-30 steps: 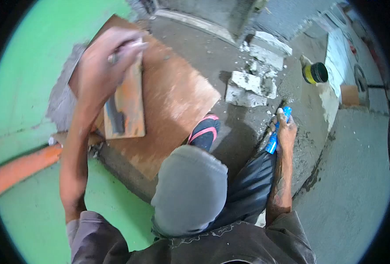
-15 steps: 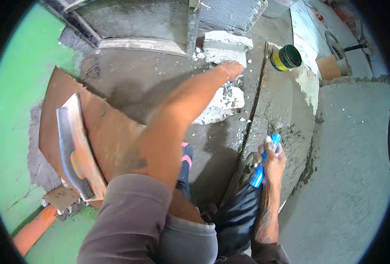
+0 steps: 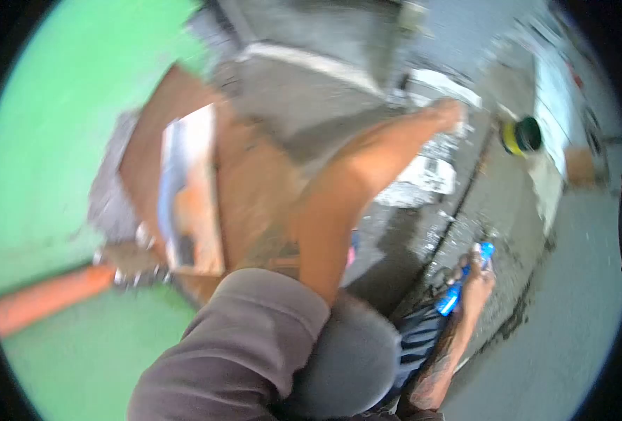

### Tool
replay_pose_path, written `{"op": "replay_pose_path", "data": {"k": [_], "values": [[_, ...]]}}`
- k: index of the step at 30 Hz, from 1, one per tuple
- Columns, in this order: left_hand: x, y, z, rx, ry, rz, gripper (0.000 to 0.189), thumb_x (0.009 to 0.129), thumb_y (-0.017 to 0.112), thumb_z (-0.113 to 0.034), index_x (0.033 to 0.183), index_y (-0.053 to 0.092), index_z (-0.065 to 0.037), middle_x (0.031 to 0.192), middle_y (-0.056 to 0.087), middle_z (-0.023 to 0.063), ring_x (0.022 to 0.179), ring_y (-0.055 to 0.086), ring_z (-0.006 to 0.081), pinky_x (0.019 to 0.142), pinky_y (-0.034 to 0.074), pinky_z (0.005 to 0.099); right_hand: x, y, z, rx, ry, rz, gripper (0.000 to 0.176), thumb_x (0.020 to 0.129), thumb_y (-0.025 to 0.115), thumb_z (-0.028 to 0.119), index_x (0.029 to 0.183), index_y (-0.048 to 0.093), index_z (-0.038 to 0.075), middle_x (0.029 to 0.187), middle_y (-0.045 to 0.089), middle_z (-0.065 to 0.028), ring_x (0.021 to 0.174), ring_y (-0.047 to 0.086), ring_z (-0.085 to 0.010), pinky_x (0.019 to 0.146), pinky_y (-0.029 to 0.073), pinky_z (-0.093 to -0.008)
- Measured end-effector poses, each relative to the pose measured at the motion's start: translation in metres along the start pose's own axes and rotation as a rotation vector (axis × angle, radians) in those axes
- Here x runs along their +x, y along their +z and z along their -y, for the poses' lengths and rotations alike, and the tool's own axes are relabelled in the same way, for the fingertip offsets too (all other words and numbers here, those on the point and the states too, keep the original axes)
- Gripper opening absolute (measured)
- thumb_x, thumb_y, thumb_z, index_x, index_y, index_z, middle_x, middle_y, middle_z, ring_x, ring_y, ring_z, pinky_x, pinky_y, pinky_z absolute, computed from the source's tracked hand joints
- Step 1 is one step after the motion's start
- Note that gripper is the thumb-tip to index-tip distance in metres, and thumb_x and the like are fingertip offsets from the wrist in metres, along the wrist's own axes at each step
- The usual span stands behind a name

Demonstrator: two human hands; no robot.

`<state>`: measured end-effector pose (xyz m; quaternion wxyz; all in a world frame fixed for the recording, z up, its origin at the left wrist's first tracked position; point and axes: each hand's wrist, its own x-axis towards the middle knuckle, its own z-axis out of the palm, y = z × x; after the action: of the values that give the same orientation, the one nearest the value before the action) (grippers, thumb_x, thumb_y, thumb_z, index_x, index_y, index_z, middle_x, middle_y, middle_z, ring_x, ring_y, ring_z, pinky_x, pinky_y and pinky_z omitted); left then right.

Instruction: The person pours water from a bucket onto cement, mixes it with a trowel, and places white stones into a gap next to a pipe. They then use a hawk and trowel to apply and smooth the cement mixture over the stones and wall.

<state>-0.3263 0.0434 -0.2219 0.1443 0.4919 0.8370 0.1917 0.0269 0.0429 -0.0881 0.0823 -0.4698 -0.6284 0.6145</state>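
Note:
My left hand (image 3: 448,114) is stretched far forward over a rough white block (image 3: 443,85) on the floor. Blur and the angle hide its fingers, so whether it grips the block does not show. Nearer to me lies another broken white piece (image 3: 427,174), dotted with grey. Low on the right, my right hand (image 3: 476,284) is closed around a blue handle (image 3: 465,278), held just over the wet cement strip (image 3: 500,231). The working end of that tool is hidden. Left of my left arm, a long float (image 3: 193,189) with a wooden grip lies on a brown board (image 3: 255,168).
A dark green and yellow can (image 3: 521,135) stands on the strip beyond my right hand. An orange pipe (image 3: 51,298) runs along the green wall (image 3: 58,140). To the right is a grey plastered surface (image 3: 577,295); a framed panel (image 3: 318,35) stands ahead.
The view has swung, so the whole scene sits further right and is blurred. My left hand stays by the white block, and my right hand still holds the blue handle.

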Motion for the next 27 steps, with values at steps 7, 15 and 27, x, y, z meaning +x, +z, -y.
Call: {"op": "replay_pose_path", "data": {"k": [7, 15, 27], "values": [[-0.225, -0.227, -0.073, -1.058, -0.119, -0.634, 0.047, 0.069, 0.085, -0.02, 0.102, 0.065, 0.008, 0.087, 0.07, 0.0142, 0.068, 0.069, 0.0163, 0.067, 0.056, 0.0266, 0.049, -0.004, -0.032, 0.025, -0.053, 0.27, 0.024, 0.096, 0.057, 0.029, 0.102, 0.057, 0.005, 0.074, 0.05, -0.002, 0.057, 0.048, -0.0127, 0.046, 0.043, -0.0286], [-0.634, -0.234, -0.142, -0.657, -0.815, -1.501, 0.035, 0.092, 0.064, -0.024, 0.116, 0.06, 0.001, 0.112, 0.065, 0.0092, 0.093, 0.065, 0.0145, 0.074, 0.055, 0.0256, 0.066, 0.013, -0.031, -0.131, -0.129, 0.299, 0.024, 0.096, 0.057, 0.028, 0.095, 0.056, 0.004, 0.069, 0.049, -0.0024, 0.055, 0.048, -0.0135, 0.047, 0.043, -0.0286], [-0.931, -0.103, -0.019, -0.498, -1.864, -2.288, 0.039, 0.091, 0.064, -0.026, 0.112, 0.055, 0.007, 0.106, 0.062, 0.0181, 0.087, 0.064, 0.0251, 0.06, 0.06, 0.0353, 0.078, 0.014, -0.043, -0.134, -0.151, 0.501, 0.023, 0.097, 0.057, 0.028, 0.09, 0.056, 0.007, 0.072, 0.051, -0.0017, 0.055, 0.048, -0.0129, 0.046, 0.042, -0.0285]]}}
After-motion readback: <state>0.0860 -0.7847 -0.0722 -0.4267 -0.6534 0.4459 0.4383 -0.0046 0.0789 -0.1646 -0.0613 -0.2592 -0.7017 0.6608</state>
